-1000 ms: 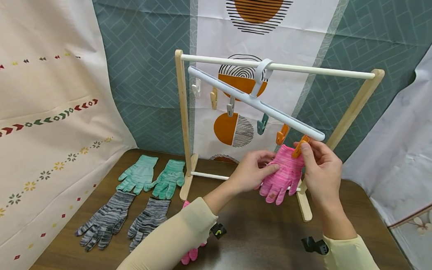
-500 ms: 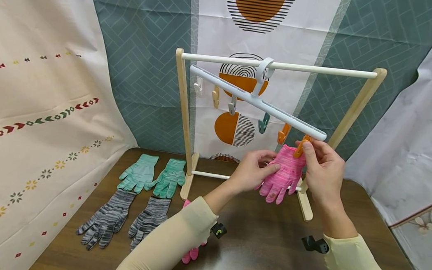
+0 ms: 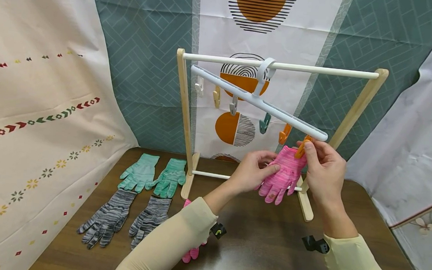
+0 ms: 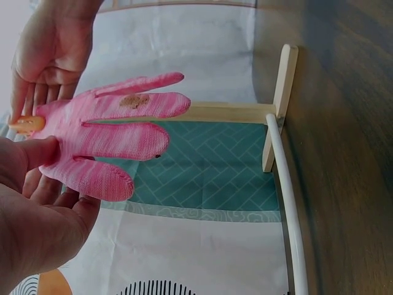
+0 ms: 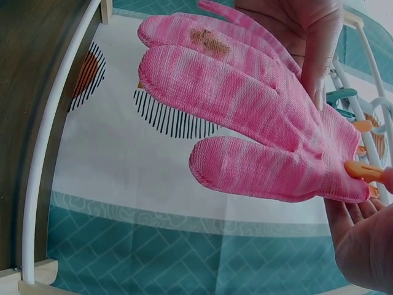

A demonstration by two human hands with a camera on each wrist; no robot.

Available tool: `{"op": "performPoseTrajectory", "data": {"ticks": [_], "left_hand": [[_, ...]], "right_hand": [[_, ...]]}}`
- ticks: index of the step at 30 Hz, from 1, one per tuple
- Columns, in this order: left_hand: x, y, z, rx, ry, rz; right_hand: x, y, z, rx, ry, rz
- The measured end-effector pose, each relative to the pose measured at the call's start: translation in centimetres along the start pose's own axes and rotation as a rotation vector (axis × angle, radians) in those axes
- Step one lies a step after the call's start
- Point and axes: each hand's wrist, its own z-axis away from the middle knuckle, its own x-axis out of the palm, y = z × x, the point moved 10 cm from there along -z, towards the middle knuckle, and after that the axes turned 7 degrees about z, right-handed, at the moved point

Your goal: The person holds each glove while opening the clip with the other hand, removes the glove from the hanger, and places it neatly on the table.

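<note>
My left hand (image 3: pixel 252 170) pinches a pink knit glove (image 3: pixel 283 172) at its side, thumb in front and fingers behind. The glove hangs fingers down, and a brown stain marks one finger in both wrist views. At the cuff's right corner, my right hand (image 3: pixel 325 170) pinches an orange clothespin (image 3: pixel 303 148) between thumb and fingers. In the right wrist view this clothespin (image 5: pixel 363 171) overlaps the cuff (image 5: pixel 344 157). The clothespin hangs from the low right end of a pale blue hanger (image 3: pixel 223 84), which tilts down to the right.
A wooden rack (image 3: pixel 182 108) with a white top bar (image 3: pixel 316 69) carries the hanger. Other clips, including a green one (image 3: pixel 264 123) and another orange one (image 3: pixel 284 134), dangle along it. Mint gloves (image 3: pixel 139 173), grey striped gloves (image 3: pixel 108 217) and a partly hidden pink glove (image 3: pixel 191 255) lie at left.
</note>
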Motion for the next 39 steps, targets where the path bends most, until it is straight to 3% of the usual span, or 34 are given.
{"op": "performPoseTrajectory", "data": {"ticks": [19, 39], "left_hand": [[-0.02, 0.30, 0.20, 0.019, -0.004, -0.001], [-0.28, -0.46, 0.46, 0.028, -0.010, 0.006]], "right_hand": [[-0.19, 0.01, -0.02, 0.000, 0.014, -0.016], [-0.41, 0.13, -0.27, 0.001, 0.015, -0.031]]}}
